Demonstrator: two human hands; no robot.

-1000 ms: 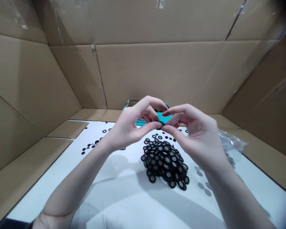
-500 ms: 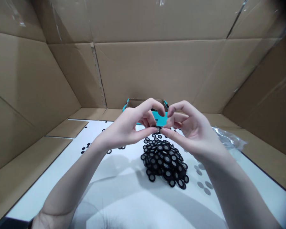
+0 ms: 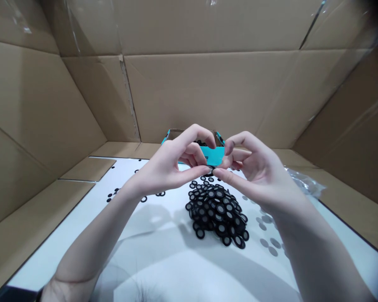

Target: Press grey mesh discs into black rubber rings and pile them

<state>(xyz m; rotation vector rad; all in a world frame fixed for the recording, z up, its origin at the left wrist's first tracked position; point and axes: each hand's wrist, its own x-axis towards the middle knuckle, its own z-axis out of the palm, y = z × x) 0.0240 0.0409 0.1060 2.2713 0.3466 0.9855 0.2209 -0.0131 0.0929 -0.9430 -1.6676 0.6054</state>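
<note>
My left hand (image 3: 173,165) and my right hand (image 3: 252,170) meet in front of me, their thumbs and forefingers pinching a small black ring (image 3: 210,170) between them. The ring is mostly hidden by my fingertips. Just below my hands lies a heaped pile of black rings with grey centres (image 3: 216,212). Behind my hands stands a small teal box (image 3: 214,156), partly hidden by my fingers, with dark items showing inside it.
A white sheet (image 3: 164,247) covers the work surface, with several loose black rings (image 3: 113,195) at the left and several grey discs (image 3: 267,242) at the right. A clear plastic bag (image 3: 302,183) lies at the right. Cardboard walls (image 3: 208,96) surround everything.
My hands stay together at the small ring, shifting only slightly. My right fingers have moved a little, showing more of the teal box. The view has tilted slightly.
</note>
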